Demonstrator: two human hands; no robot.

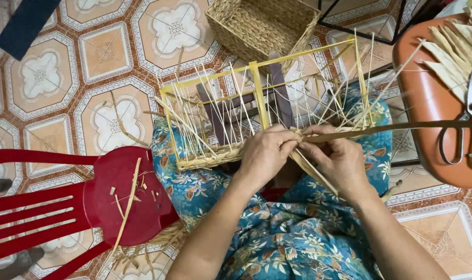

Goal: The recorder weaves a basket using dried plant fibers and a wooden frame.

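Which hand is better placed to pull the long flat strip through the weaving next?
Probably the right hand. The long flat strip runs out to the right side and ends at its fingers, so it could draw it along. The left hand grips the woven edge of the yellow frame and steadies it.

Around the weaving spot, on a patterned tile floor

A finished woven basket (pixel 259 26) sits at twelve o'clock on the floor (pixel 39 78). At eight o'clock a red plastic chair (pixel 65 205) lies tipped, its seat littered with straw scraps (pixel 129 199). At three o'clock an orange stool (pixel 430 103) carries pale dry strips (pixel 459 46) and metal scissors (pixel 466 124). A dark blue cloth (pixel 26 23) lies at eleven o'clock.
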